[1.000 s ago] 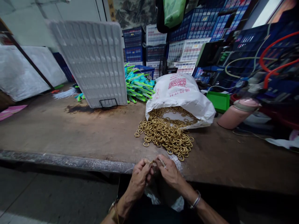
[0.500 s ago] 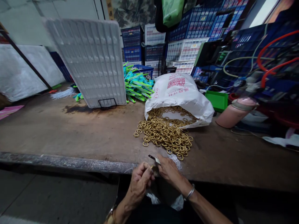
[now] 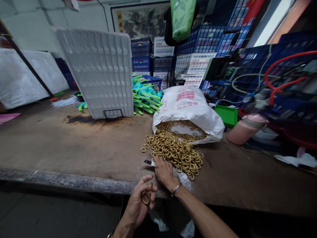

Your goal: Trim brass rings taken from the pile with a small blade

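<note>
My left hand (image 3: 137,200) is above my lap, in front of the table edge, its fingers curled around a gold-coloured ring (image 3: 143,199). A second ring may be between the fingertips; I cannot make it out. My right hand (image 3: 164,172) reaches to the near left edge of the heap of gold rings (image 3: 178,148). In it is a small knife (image 3: 148,162) with a dark flat blade pointing left and a pale handle. The fingertips touch or nearly touch the heap. Rings spill from the mouth of a white sack (image 3: 190,107) with red print, lying on its side.
A ribbed, translucent plastic panel (image 3: 99,72) stands in a black wire holder (image 3: 113,114) on the wooden table (image 3: 74,145). Behind it lie green and turquoise plastic pieces (image 3: 146,96). A green tray (image 3: 226,115) and pink bottle (image 3: 246,129) are at right. Stacked crates (image 3: 195,62) fill the back.
My right hand has moved left and forward with the knife, from beside my left hand to the heap. My left hand has drawn back and turned, showing the ring. The view has tilted up slightly.
</note>
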The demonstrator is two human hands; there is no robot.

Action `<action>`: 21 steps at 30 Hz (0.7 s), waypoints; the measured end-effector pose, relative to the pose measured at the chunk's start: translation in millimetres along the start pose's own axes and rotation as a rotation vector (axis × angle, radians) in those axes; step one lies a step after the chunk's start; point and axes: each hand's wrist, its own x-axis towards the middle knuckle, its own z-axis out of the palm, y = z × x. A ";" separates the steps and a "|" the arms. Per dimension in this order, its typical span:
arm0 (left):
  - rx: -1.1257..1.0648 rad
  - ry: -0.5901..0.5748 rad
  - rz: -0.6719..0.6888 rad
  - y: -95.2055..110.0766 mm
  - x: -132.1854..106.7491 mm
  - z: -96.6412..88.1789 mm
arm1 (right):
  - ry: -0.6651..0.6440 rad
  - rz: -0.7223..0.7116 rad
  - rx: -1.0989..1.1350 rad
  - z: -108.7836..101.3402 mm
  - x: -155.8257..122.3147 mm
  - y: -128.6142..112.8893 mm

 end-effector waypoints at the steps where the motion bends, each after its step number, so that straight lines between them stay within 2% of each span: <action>1: -0.038 0.006 -0.027 0.5 1.2 -2.6 | 0.000 0.008 -0.005 -0.6 0.4 0.6; 5: -0.135 0.100 -0.079 2.1 7.9 -6.7 | -0.018 -0.021 0.042 -6.3 -4.7 8.6; 8: -0.051 0.169 -0.033 3.2 12.5 -1.2 | -0.029 -0.032 0.213 -11.5 -14.3 17.0; 12: 0.228 0.166 0.093 1.3 19.1 7.8 | -0.071 -0.011 0.635 -23.0 -33.8 23.9; 16: 0.511 0.095 0.099 -3.1 23.2 13.9 | -0.243 -0.013 1.061 -33.4 -51.4 27.3; 18: 0.549 0.062 0.070 -4.5 22.8 17.9 | -0.281 0.005 1.195 -33.9 -55.5 28.8; 21: 0.541 0.106 0.083 -6.4 21.1 23.9 | -0.243 0.077 1.261 -31.3 -57.1 29.2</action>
